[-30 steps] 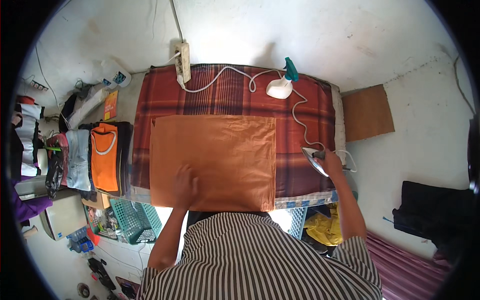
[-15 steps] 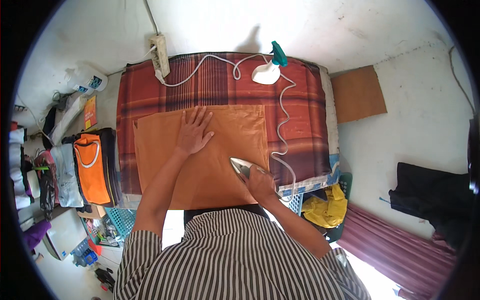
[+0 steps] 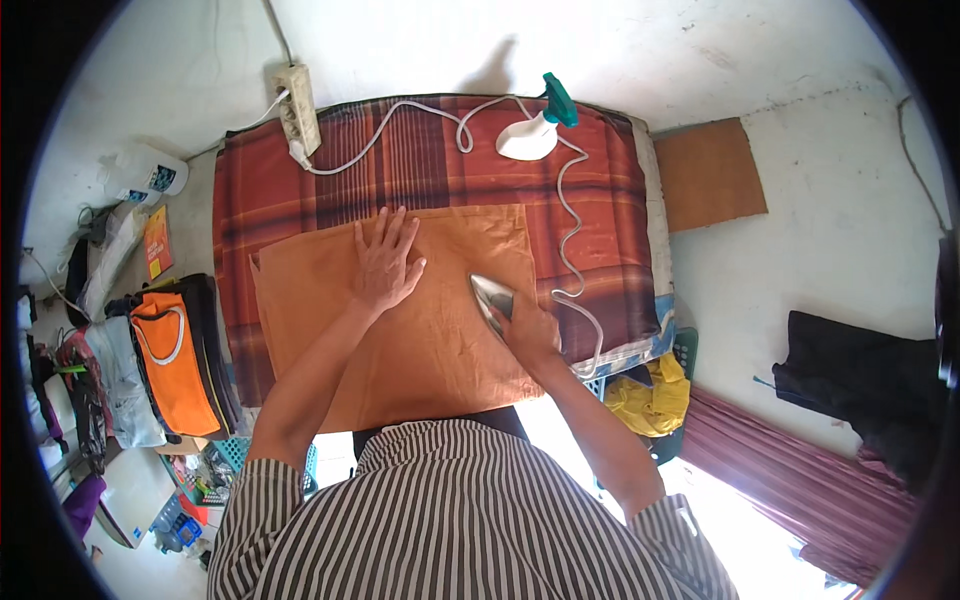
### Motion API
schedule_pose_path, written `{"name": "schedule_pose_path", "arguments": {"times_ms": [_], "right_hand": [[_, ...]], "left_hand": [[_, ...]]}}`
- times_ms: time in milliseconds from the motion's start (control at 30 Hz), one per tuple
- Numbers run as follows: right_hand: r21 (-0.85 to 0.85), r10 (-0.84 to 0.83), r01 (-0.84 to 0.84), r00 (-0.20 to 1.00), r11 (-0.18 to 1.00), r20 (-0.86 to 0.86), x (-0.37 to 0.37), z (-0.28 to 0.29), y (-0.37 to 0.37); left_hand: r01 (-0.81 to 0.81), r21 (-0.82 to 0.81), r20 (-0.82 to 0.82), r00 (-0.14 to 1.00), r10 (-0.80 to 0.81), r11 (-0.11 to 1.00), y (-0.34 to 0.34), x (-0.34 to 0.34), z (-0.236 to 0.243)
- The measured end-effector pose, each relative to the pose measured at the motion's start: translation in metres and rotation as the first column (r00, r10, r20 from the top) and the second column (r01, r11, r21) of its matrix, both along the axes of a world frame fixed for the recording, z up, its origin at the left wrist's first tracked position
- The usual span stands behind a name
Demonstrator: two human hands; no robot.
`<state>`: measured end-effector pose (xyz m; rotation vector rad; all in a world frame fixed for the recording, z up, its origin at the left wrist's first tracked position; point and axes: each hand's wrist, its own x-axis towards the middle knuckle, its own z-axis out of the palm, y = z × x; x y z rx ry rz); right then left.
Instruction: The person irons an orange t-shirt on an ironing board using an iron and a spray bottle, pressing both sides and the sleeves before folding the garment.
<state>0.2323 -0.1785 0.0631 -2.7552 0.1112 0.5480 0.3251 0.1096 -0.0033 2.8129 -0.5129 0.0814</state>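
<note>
A brown-orange cloth (image 3: 430, 350) lies spread over a padded surface with a red plaid cover (image 3: 610, 200). My left hand (image 3: 385, 270) rests flat on the cloth's upper middle, fingers spread. My right hand (image 3: 530, 325) is closed round the handle of a clothes iron (image 3: 492, 298). The iron sits on the right part of the cloth, its silver tip pointing up and left; the hand hides most of its body. From the iron, a pale cord (image 3: 571, 235) winds along the right side and back to a power strip (image 3: 298, 110).
A white spray bottle (image 3: 527, 138) with a green head stands at the back. Folded clothes (image 3: 175, 360), orange on top, are stacked at the left. A basket holding yellow fabric (image 3: 650, 400) is at the lower right. Brown cardboard (image 3: 710, 175) leans by the right wall.
The iron and my right hand have moved up the cloth, away from my body. My left hand stays flat in about the same spot. The whole view has shifted and tilted slightly.
</note>
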Motion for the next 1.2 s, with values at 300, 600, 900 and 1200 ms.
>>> {"name": "schedule_pose_path", "arguments": {"times_ms": [300, 600, 900, 1200], "right_hand": [[-0.016, -0.302, 0.301, 0.953, 0.953, -0.009, 0.015, 0.011, 0.006], [-0.060, -0.457, 0.462, 0.886, 0.885, 0.076, -0.079, -0.004, -0.014], [-0.045, -0.543, 0.543, 0.839, 0.838, 0.007, -0.048, 0.001, -0.021], [-0.070, -0.396, 0.397, 0.918, 0.915, 0.029, 0.079, -0.001, -0.015]], "left_hand": [[0.605, -0.293, 0.101, 0.789, -0.606, 0.740, -0.165, 0.145, 0.000], [0.791, -0.243, -0.198, 0.526, -0.827, 0.562, -0.185, 0.198, -0.010], [0.715, -0.435, -0.219, 0.506, -0.834, 0.547, -0.189, 0.213, -0.007], [0.580, -0.536, -0.013, 0.721, -0.693, 0.613, -0.160, 0.191, 0.000]]}}
